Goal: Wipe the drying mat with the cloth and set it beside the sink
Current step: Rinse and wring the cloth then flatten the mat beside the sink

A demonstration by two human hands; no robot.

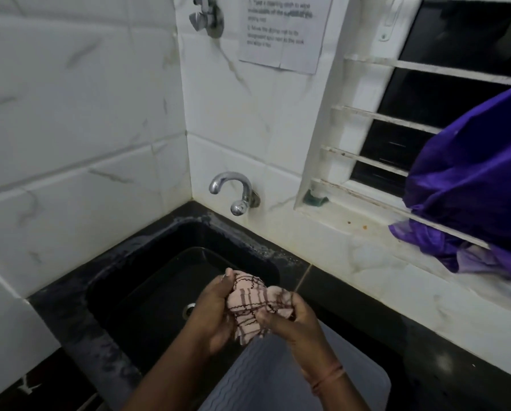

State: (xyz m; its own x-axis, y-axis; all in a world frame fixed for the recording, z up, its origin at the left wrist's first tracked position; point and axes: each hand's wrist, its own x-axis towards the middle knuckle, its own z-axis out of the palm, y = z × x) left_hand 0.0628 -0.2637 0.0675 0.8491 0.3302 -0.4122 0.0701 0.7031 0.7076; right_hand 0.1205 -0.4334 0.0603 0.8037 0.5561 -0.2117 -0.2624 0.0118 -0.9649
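Observation:
A pink cloth point(252, 304) with dark checked lines is bunched between both hands, above the right edge of the black sink point(147, 262). My left hand point(211, 310) grips its left part and my right hand point(289, 317) grips its right part, fingers curled round the fabric. Below the hands a grey ribbed drying mat point(281, 378) lies flat on the black counter point(426, 363), right of the sink, partly hidden by my forearms.
A chrome tap point(233, 188) juts from the tiled wall over the sink. A drain point(189, 310) shows in the basin. Purple fabric point(473, 185) hangs from the barred window at right. A paper notice point(283, 28) is stuck on the wall.

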